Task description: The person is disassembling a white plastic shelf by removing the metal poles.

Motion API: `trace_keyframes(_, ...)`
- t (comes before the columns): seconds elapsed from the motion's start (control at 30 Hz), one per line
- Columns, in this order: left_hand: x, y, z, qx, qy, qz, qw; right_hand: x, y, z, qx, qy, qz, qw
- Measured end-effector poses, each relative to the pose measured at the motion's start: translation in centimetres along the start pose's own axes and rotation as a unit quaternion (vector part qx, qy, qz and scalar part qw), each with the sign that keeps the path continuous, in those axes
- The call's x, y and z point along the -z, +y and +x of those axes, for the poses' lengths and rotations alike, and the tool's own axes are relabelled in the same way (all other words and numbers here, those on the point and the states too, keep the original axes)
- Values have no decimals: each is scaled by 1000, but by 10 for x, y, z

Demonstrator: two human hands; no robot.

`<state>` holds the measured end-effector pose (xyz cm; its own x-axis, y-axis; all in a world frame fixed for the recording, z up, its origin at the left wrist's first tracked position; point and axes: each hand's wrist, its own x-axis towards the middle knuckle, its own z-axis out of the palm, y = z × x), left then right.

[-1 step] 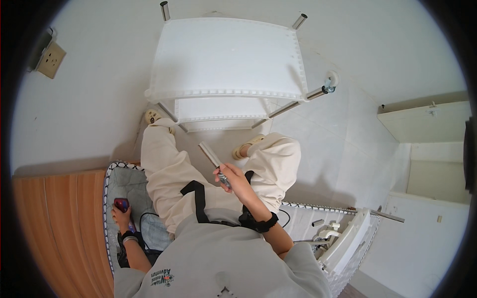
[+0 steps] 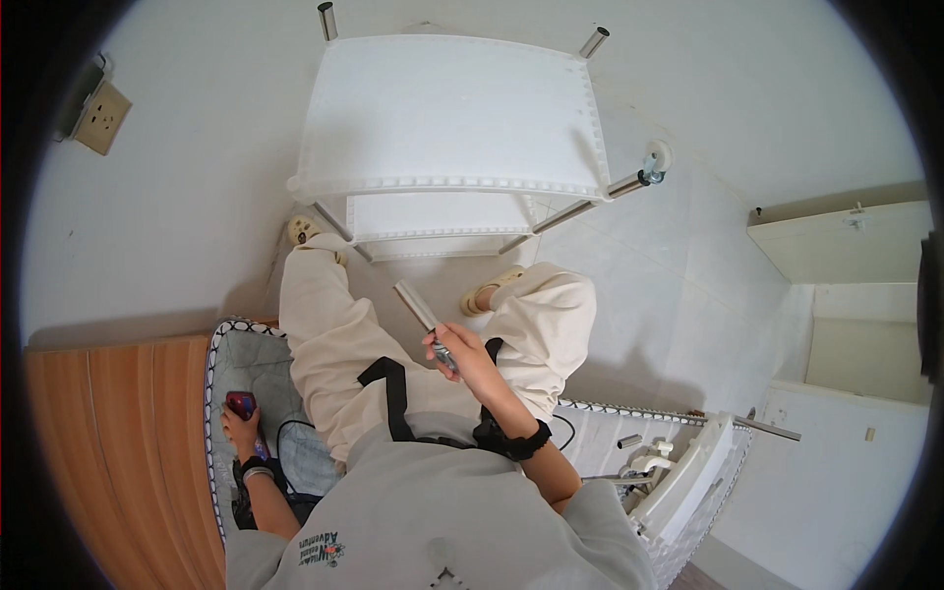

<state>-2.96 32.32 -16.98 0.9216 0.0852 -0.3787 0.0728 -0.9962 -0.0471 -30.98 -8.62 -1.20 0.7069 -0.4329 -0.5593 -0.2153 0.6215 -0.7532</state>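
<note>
Right hand (image 2: 470,359) grips a metal tube (image 2: 421,313) that slants up-left from its fist.

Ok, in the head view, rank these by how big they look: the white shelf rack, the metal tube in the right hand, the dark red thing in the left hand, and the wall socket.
1. White shelf rack, by far largest.
2. Metal tube.
3. Wall socket, close to the tube, so that order is unsure.
4. Dark red thing, smallest, partly hidden by the left hand.
</note>
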Motion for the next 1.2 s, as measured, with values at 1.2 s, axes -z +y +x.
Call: trace_keyframes(1.2,-2,6,-1,18,-23,-13,999,-1,-3,-1,5,13,14,1000)
